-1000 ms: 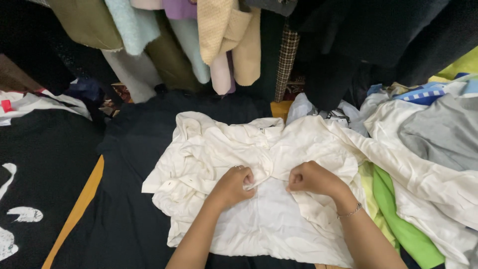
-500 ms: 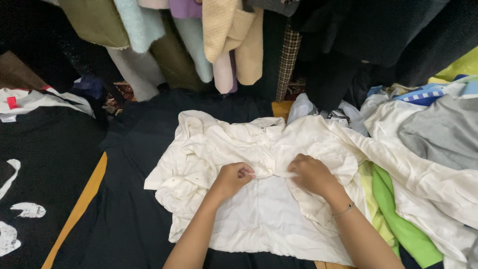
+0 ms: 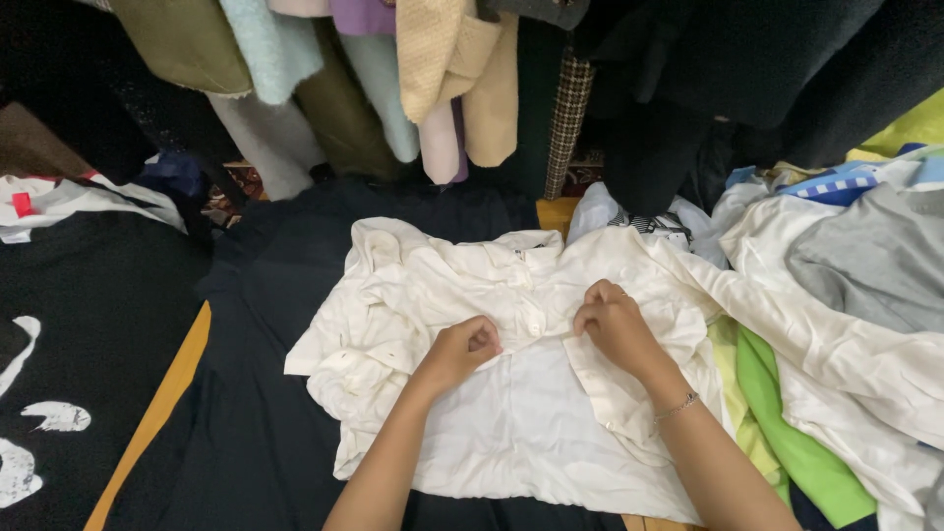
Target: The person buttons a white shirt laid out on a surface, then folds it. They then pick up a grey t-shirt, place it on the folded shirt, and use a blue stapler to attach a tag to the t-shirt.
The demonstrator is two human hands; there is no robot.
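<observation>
Just a crumpled cream shirt [image 3: 511,413] (front unbuttoned)

This looks like a clothes shop, market stall or garment sorting room, since clothing fills almost every part of the view. The landmark is the white shirt [image 3: 511,393] spread flat on a dark cloth-covered surface [image 3: 256,413]: straight beyond it hang coats and knitwear [image 3: 433,79] in olive, pale blue, cream and black, packed close side by side as on a rail. To the right of the shirt lies a loose heap of garments [image 3: 846,275] in white, grey, green and yellow, and to its left a black printed top [image 3: 69,324] lies flat.
</observation>
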